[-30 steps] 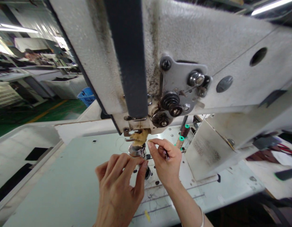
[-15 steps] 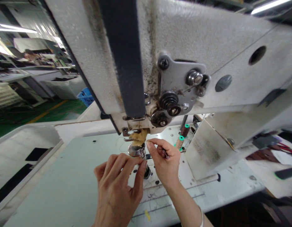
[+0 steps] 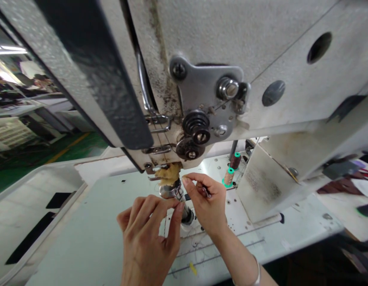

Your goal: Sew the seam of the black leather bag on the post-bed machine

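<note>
A sewing machine (image 3: 198, 47) with a small post bed (image 3: 169, 191) fills the view. Just in front of the post, my left hand (image 3: 151, 234) pinches a thin dark thread (image 3: 165, 223), which hangs below the fingertips. My right hand (image 3: 206, 200) is closed to the right of the post, thumb and forefinger tips pressed together; whatever lies between those tips is too fine to make out. Inside its curled fingers a small dark metal tool (image 3: 206, 192) shows, its kind mostly hidden. Above the post, a yellowish fuzzy pad (image 3: 169, 173) covers the needle area.
Brown and beige thread spools (image 3: 228, 176) stand on the bed behind my right hand. A white box-like housing (image 3: 261, 186) rises at the right. The pale tabletop (image 3: 91, 222) carries a ruler strip (image 3: 208, 260). Black pieces (image 3: 31, 238) lie in a white trough at left.
My viewpoint has moved closer to the machine head and shifted, so the threads and metal guides beside the dark bar now show. Both hands keep their pinch near the post.
</note>
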`<action>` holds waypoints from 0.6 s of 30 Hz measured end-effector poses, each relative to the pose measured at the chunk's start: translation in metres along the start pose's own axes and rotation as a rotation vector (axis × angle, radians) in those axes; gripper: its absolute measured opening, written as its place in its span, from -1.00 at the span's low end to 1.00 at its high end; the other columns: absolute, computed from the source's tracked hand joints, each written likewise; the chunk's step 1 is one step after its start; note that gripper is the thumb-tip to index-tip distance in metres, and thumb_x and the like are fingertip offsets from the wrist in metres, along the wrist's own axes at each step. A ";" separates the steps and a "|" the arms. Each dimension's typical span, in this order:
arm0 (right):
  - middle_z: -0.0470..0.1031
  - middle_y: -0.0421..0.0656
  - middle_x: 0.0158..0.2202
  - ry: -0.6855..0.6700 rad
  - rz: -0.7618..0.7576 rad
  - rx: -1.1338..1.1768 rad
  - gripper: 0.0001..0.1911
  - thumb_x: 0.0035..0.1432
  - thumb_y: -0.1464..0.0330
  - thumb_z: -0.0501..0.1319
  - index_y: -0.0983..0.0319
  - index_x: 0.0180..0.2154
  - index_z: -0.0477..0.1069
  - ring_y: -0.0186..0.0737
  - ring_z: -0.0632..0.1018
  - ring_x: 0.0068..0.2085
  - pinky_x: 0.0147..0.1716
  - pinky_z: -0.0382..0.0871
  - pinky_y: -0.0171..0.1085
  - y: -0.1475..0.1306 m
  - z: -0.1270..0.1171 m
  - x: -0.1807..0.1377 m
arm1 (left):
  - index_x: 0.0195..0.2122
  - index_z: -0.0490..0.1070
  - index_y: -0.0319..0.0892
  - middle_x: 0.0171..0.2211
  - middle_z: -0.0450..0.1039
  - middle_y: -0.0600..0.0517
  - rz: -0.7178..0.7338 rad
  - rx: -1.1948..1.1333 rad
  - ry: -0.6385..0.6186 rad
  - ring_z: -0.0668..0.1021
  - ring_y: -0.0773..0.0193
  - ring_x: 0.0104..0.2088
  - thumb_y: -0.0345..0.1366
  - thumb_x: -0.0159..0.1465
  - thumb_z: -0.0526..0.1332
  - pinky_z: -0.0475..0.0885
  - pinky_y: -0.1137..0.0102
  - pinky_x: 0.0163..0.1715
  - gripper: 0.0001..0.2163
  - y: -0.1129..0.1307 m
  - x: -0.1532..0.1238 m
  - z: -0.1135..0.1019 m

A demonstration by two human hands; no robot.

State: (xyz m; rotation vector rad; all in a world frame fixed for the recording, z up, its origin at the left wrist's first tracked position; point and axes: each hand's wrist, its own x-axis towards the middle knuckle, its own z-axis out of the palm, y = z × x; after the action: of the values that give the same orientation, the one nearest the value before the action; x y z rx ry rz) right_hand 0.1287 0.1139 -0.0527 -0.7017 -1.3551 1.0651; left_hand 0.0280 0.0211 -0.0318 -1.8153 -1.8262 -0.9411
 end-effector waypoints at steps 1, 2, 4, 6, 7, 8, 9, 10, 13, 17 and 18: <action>0.25 -0.33 -0.61 -0.005 -0.001 0.001 -0.89 0.19 0.36 0.31 0.25 -0.31 0.60 -0.45 0.20 -0.57 -0.59 0.11 -0.40 0.000 0.000 0.000 | -0.29 0.44 -0.10 -0.41 0.46 0.09 0.002 0.002 0.003 0.43 0.25 -0.33 -0.37 0.27 0.29 0.19 0.23 -0.23 -0.95 0.000 0.000 0.000; 0.25 -0.33 -0.61 -0.007 -0.001 0.001 -0.89 0.19 0.36 0.31 0.25 -0.31 0.60 -0.45 0.20 -0.57 -0.59 0.11 -0.40 -0.001 0.000 0.000 | -0.29 0.44 -0.10 -0.41 0.45 0.10 -0.001 0.006 0.007 0.43 0.25 -0.33 -0.37 0.27 0.29 0.19 0.24 -0.23 -0.95 -0.001 0.000 0.000; 0.26 -0.33 -0.61 -0.007 -0.004 -0.001 -0.90 0.19 0.37 0.31 0.25 -0.31 0.60 -0.45 0.21 -0.57 -0.59 0.11 -0.41 -0.002 0.000 0.000 | -0.28 0.44 -0.09 -0.41 0.45 0.10 0.000 0.011 0.011 0.44 0.26 -0.34 -0.36 0.27 0.30 0.19 0.24 -0.23 -0.95 -0.001 0.000 0.001; 0.26 -0.33 -0.61 -0.006 -0.005 -0.006 -0.90 0.19 0.37 0.31 0.25 -0.31 0.60 -0.45 0.21 -0.57 -0.59 0.11 -0.40 -0.002 0.001 -0.001 | -0.28 0.45 -0.09 -0.41 0.45 0.10 -0.004 0.014 0.012 0.44 0.26 -0.34 -0.36 0.26 0.31 0.20 0.24 -0.23 -0.95 -0.001 0.000 0.001; 0.27 -0.33 -0.60 -0.004 -0.005 -0.010 -0.90 0.20 0.37 0.31 0.24 -0.30 0.61 -0.45 0.22 -0.56 -0.58 0.11 -0.40 -0.002 0.001 -0.001 | -0.28 0.45 -0.10 -0.41 0.45 0.10 -0.005 0.013 0.012 0.44 0.26 -0.34 -0.36 0.26 0.31 0.20 0.24 -0.23 -0.95 -0.001 0.000 0.002; 0.27 -0.32 -0.60 -0.001 -0.007 -0.013 -0.90 0.20 0.37 0.31 0.24 -0.30 0.61 -0.45 0.22 -0.56 -0.58 0.12 -0.40 -0.001 0.001 -0.001 | -0.28 0.45 -0.10 -0.41 0.45 0.10 -0.005 0.012 0.011 0.43 0.26 -0.34 -0.36 0.26 0.31 0.20 0.24 -0.22 -0.95 -0.001 0.001 0.002; 0.27 -0.32 -0.60 0.001 -0.006 -0.017 -0.90 0.20 0.37 0.31 0.24 -0.30 0.61 -0.45 0.22 -0.56 -0.58 0.12 -0.40 -0.001 0.001 -0.002 | -0.28 0.45 -0.10 -0.42 0.45 0.10 -0.006 0.011 0.010 0.43 0.26 -0.34 -0.36 0.26 0.31 0.20 0.24 -0.22 -0.95 -0.001 0.001 0.002; 0.27 -0.32 -0.59 0.003 -0.004 -0.021 -0.90 0.21 0.37 0.31 0.23 -0.30 0.61 -0.45 0.22 -0.56 -0.57 0.12 -0.40 0.000 0.001 -0.002 | -0.28 0.45 -0.10 -0.42 0.44 0.10 -0.007 0.010 0.011 0.43 0.26 -0.34 -0.36 0.26 0.31 0.20 0.24 -0.22 -0.95 0.000 0.001 0.002; 0.27 -0.33 -0.59 0.007 -0.004 -0.031 -0.91 0.21 0.37 0.31 0.23 -0.30 0.60 -0.45 0.22 -0.56 -0.57 0.12 -0.39 0.001 0.001 -0.002 | -0.28 0.44 -0.10 -0.42 0.44 0.10 -0.003 0.009 0.015 0.43 0.26 -0.34 -0.37 0.26 0.30 0.20 0.24 -0.23 -0.95 0.000 0.002 0.002; 0.27 -0.33 -0.59 0.010 -0.003 -0.044 -0.90 0.21 0.37 0.31 0.23 -0.29 0.61 -0.45 0.22 -0.56 -0.57 0.12 -0.40 0.001 0.001 -0.001 | -0.30 0.44 -0.10 -0.42 0.44 0.10 -0.003 0.009 0.017 0.43 0.26 -0.34 -0.37 0.26 0.31 0.19 0.24 -0.23 -0.94 0.001 0.001 0.002; 0.27 -0.33 -0.59 0.009 -0.006 -0.044 -0.91 0.21 0.37 0.31 0.23 -0.29 0.61 -0.45 0.22 -0.56 -0.57 0.12 -0.40 0.001 0.001 -0.001 | -0.30 0.44 -0.10 -0.43 0.43 0.10 -0.003 0.008 0.020 0.43 0.26 -0.34 -0.37 0.26 0.30 0.19 0.24 -0.23 -0.94 0.001 0.001 0.001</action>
State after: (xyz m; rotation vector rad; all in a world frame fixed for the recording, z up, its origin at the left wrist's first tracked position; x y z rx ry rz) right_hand 0.1278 0.1133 -0.0544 -0.7331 -1.3758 1.0287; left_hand 0.0291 0.0228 -0.0319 -1.7926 -1.8193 -0.9481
